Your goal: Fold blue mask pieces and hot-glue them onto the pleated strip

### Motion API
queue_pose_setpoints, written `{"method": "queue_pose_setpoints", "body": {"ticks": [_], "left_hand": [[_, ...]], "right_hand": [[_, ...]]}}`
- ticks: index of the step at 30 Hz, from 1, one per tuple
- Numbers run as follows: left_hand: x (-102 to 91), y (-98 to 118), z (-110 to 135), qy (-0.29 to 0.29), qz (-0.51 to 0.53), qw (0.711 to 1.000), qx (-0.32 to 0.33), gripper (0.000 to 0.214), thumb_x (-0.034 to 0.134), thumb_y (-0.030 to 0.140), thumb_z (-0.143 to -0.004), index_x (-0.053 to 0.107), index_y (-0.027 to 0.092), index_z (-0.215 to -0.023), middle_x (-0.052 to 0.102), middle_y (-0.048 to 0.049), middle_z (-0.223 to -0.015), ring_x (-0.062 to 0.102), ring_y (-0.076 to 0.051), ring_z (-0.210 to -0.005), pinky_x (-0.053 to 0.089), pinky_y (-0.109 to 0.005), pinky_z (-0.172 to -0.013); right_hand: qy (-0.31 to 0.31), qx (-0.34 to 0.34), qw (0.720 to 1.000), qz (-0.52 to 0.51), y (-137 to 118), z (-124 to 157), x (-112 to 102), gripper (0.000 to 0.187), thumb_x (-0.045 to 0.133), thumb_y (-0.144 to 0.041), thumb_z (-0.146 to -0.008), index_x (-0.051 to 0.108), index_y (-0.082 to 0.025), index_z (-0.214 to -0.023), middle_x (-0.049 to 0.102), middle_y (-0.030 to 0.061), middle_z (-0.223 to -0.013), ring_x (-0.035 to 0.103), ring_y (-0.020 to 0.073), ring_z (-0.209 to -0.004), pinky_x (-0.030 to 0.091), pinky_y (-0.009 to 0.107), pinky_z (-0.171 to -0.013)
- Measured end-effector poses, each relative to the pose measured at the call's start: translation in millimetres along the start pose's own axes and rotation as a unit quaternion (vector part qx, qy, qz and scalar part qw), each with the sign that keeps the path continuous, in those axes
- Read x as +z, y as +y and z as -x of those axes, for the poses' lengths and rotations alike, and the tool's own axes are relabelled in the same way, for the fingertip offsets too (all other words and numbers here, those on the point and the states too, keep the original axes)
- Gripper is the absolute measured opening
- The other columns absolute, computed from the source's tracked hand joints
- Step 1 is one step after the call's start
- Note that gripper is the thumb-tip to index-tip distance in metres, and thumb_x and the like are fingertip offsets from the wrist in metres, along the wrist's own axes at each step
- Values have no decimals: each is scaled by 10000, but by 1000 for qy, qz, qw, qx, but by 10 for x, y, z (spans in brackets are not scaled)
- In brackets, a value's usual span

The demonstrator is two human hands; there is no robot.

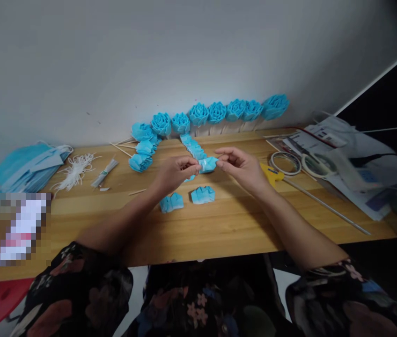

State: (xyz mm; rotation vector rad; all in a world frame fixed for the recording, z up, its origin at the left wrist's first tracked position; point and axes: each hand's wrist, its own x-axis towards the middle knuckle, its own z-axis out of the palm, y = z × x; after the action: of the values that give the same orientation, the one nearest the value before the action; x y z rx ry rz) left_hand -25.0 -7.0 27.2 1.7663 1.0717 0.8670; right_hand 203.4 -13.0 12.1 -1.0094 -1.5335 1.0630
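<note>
Holding blue folded piece point(207, 164) over worktop point(219, 234): pinched at one end in fingers of left hand point(176, 172), met at other by right hand point(242, 168), can't tell if gripped there. Reaching inward with both forearms point(290, 220), beyond two loose pieces point(203, 195), short of blue flowers point(217, 112).

Dim, diffuse light greys the wall point(149, 61) behind the tabletop point(219, 234), sinking to near-black beyond its right end. Soft-edged shadows lie on the tabletop. Fine detail is smeared; coarse pixelation covers a patch point(23, 229) at the tabletop's left end; sleeves point(107, 281) before it look stretched.
</note>
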Motion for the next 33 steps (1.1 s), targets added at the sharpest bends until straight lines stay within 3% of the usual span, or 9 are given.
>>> {"method": "queue_pose_setpoints", "body": {"ticks": [4, 9, 18, 22, 24, 27, 30, 33], "left_hand": [[-5, 14, 4, -18, 8, 999, -31, 322, 598, 415, -904, 710, 160, -742, 635, -12, -624, 509, -84, -559, 382, -203, -525], [24, 45, -3, -21, 66, 996, -57, 164, 718, 330, -796, 703, 166, -796, 677, -7, -703, 520, -77, -588, 410, -205, -562], [89, 28, -5, -4, 82, 992, -92, 116, 689, 258, -776, 647, 165, -720, 666, 4, -657, 501, -74, -568, 411, -213, -587], [43, -37, -55, 12, 95, 987, -129, 133, 675, 251, -794, 630, 169, -699, 682, -2, -664, 496, -70, -538, 393, -209, -543], [9, -77, -84, 31, 111, 984, -133, 146, 687, 266, -793, 633, 167, -700, 687, -8, -669, 493, -69, -524, 368, -205, -508], [-32, -111, -109, 55, 135, 981, -126, 154, 711, 275, -778, 642, 160, -702, 681, -10, -665, 486, -63, -505, 351, -200, -479], [-59, -114, -118, 62, 140, 981, -122, 166, 729, 279, -765, 643, 153, -699, 671, -9, -649, 478, -58, -486, 346, -198, -467], [-84, -122, -129, 70, 141, 981, -114, 196, 750, 298, -752, 630, 156, -689, 661, -3, -636, 479, -58, -484, 346, -196, -460]], "right_hand": [[6, 11, 1000, 16, -24, 36, 5, 349, 773, -387, -803, 719, -209, -1098, 709, 1, -814, 605, 145, -711, 467, 299, -657], [11, 13, 999, 31, -29, 93, 8, 335, 776, -374, -797, 727, -214, -1087, 690, -8, -786, 584, 137, -693, 450, 291, -647], [7, 3, 999, 47, -39, 152, 41, 326, 752, -384, -809, 745, -210, -1084, 710, 3, -796, 611, 144, -703, 477, 296, -662], [97, -9, 990, 100, -37, 304, -186, 311, 711, -402, -849, 744, -217, -1097, 759, 44, -897, 685, 177, -796, 532, 312, -702], [176, 3, 973, 150, -14, 446, -403, 299, 677, -423, -870, 739, -226, -1086, 773, 54, -926, 707, 197, -817, 545, 319, -690], [269, 25, 922, 277, 20, 697, -734, 264, 599, -422, -899, 735, -218, -997, 775, 61, -900, 710, 217, -798, 531, 336, -705], [262, 116, 849, 444, 33, 896, -891, 312, 550, -441, -930, 754, -205, -943, 771, 92, -831, 691, 251, -773, 467, 346, -677], [197, 189, 798, 538, 50, 970, -832, 362, 550, -484, -952, 765, -199, -1013, 779, 131, -879, 683, 272, -785, 416, 345, -653]]}}
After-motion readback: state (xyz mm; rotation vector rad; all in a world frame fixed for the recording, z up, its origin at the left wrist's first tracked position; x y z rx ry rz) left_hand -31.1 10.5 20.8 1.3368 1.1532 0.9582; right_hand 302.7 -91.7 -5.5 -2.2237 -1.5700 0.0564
